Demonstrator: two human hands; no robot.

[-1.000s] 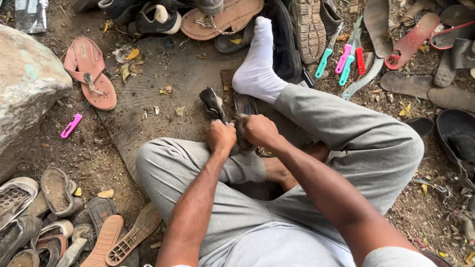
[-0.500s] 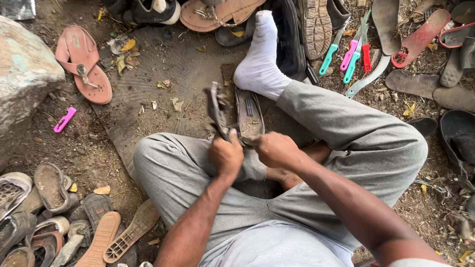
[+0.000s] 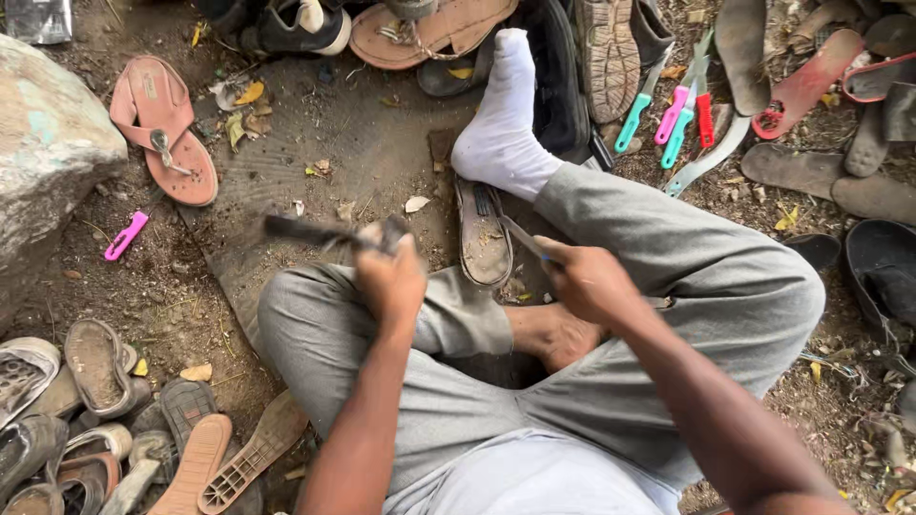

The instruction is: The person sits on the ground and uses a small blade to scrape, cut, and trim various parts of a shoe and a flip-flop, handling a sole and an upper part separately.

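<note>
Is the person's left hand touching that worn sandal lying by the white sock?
Apart. The head view shows the left hand raised with a dark hammer, and bare mat shows between it and the sandal.

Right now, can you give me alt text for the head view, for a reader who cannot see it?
A person sits cross-legged on dirt ground, left hand gripping a blurred dark tool, right hand holding a thin blade beside a worn sandal sole lying near a white-socked foot. Old sandals and colourful-handled knives lie around; a rock sits left.
</note>
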